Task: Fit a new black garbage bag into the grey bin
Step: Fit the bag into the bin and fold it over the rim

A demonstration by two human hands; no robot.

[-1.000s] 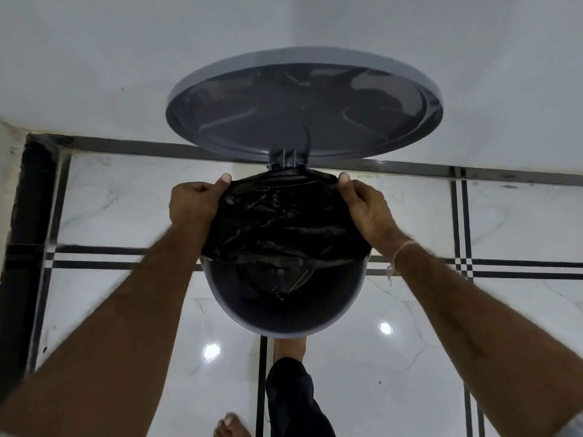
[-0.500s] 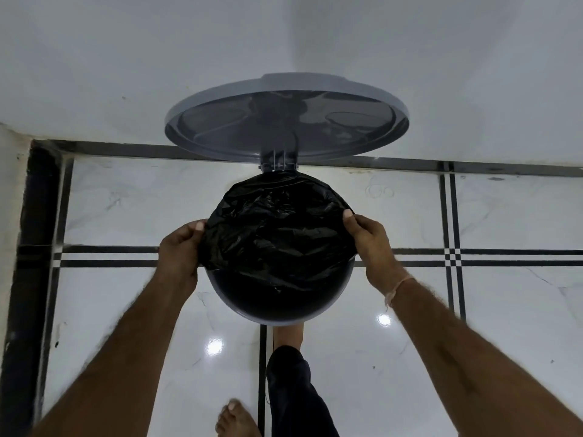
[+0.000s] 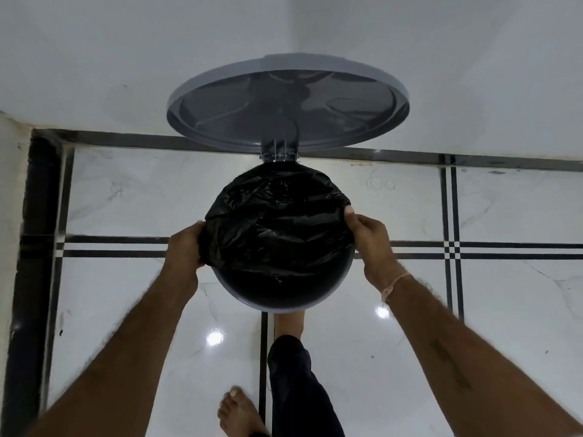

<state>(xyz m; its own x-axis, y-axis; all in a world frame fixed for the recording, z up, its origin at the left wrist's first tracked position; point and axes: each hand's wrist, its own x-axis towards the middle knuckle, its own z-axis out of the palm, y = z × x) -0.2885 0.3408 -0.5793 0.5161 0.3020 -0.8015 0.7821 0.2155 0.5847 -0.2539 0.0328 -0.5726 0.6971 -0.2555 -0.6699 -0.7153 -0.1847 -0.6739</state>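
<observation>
A round grey bin (image 3: pixel 277 305) stands on the floor in front of me, its lid (image 3: pixel 287 102) swung up and open against the wall. A crumpled black garbage bag (image 3: pixel 277 225) covers the far part and both sides of the bin's mouth; the near rim shows bare grey. My left hand (image 3: pixel 184 247) grips the bag's edge at the left side of the rim. My right hand (image 3: pixel 369 238) grips the bag's edge at the right side, thumb on top.
White marble floor tiles with black inlay lines (image 3: pixel 451 247) surround the bin. A white wall (image 3: pixel 126 58) rises just behind it. My foot in a dark trouser leg (image 3: pixel 293 357) is at the bin's front base; my other bare foot (image 3: pixel 236 411) stands nearer.
Both hands have slid from the back of the rim, near the hinge, down along its sides towards me, pulling the bag's edge over more of the rim.
</observation>
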